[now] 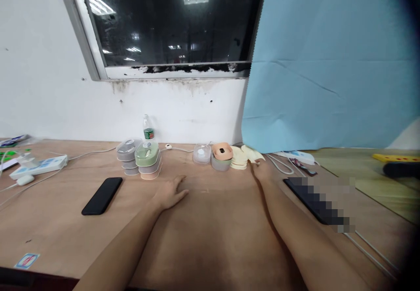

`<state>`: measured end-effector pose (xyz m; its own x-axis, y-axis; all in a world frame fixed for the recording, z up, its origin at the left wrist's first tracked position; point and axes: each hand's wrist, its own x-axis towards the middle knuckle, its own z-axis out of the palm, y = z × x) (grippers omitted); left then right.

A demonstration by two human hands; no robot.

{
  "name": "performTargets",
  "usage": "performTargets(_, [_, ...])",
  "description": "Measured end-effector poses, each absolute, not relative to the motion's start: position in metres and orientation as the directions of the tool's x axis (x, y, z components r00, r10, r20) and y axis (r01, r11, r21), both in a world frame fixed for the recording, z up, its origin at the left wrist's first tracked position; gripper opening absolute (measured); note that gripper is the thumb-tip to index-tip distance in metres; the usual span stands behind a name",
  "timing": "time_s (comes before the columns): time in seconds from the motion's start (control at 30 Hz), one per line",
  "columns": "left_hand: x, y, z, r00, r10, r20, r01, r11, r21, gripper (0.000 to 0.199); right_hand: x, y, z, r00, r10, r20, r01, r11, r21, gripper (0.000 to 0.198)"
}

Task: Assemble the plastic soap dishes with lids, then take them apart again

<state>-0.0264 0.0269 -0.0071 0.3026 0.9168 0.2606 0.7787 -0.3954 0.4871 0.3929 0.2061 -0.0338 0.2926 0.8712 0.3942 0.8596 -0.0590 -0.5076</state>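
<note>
My left hand (170,192) rests on the table with thumb and fingers apart, holding nothing. Farther right and forward, my right hand (261,169) pinches the edge of a cream flat piece (251,154), which tilts up beside a stack of similar cream pieces (239,159). Left of that stack stands a grey box (221,164) with a peach square tray (222,151) on top. A clear lid (201,154) is beside it. Beyond my left hand are two piles of small lidded boxes, one with a green top (147,154), the other with a grey translucent top (127,150).
A black phone (102,196) lies to the left, and another dark phone-like slab (311,201), partly pixelated, to the right. Power strips (41,167) and white cables lie at both sides. A plastic bottle (148,129) stands by the wall. Blue sheeting (328,63) hangs at right.
</note>
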Motion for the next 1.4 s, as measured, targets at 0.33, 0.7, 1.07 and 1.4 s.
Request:
performTargets(0.33, [-0.031, 0.028, -0.010, 0.279, 0.917, 0.286, 0.759, -0.393, 0.519, 0.064, 0.349, 0.138, -0.007, 0.294, 0.733, 0.614, 0.766, 0.203, -0.610, 0.043])
performTargets(0.7, [-0.026, 0.023, 0.001, 0.247, 0.885, 0.396, 0.730, -0.438, 0.524, 0.073, 0.249, 0.065, -0.006, -0.638, 0.666, 0.387, 0.546, 0.745, -0.382, 0.031])
performTargets(1.07, [-0.024, 0.028, -0.001, 0.390, 0.855, 0.342, 0.782, -0.504, 0.367, 0.030, 0.240, 0.095, -0.014, -0.403, 0.782, 0.475, 0.657, 0.609, -0.444, 0.040])
performTargets(1.4, [-0.028, 0.030, -0.005, 0.429, 0.844, 0.323, 0.722, -0.535, 0.438, 0.043, 0.199, 0.144, -0.015, -0.261, 0.889, 0.375, 0.708, 0.441, -0.551, 0.064])
